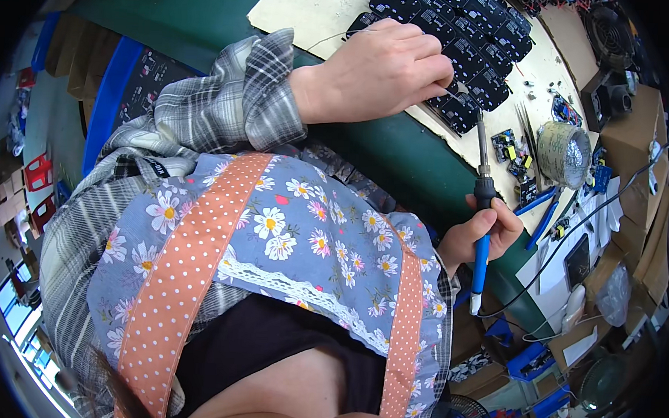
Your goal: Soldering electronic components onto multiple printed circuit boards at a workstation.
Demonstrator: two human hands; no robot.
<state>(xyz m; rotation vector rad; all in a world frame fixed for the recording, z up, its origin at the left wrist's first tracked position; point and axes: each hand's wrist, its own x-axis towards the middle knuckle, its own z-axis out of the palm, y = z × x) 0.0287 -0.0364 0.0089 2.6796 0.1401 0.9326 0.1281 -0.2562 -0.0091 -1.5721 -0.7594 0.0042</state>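
black boards (467, 58) partly behind left hand (383, 74)

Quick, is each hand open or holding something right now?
Left hand: closed, pinching a thin wire.
Right hand: closed around a blue-handled soldering iron.

Blue-handled soldering iron (482, 254), tip pointing up at black circuit boards (463, 55) — boards flat, rowed up. Thin silvery wire (454, 98) near tip.

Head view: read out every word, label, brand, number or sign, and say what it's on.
Nothing I can quote reliably.
Black circuit boards: white markings, too small to read.
Wrapped roll: marks on its side, too blurred.
Dark strip on the plaid shirt: pale lettering, too small.
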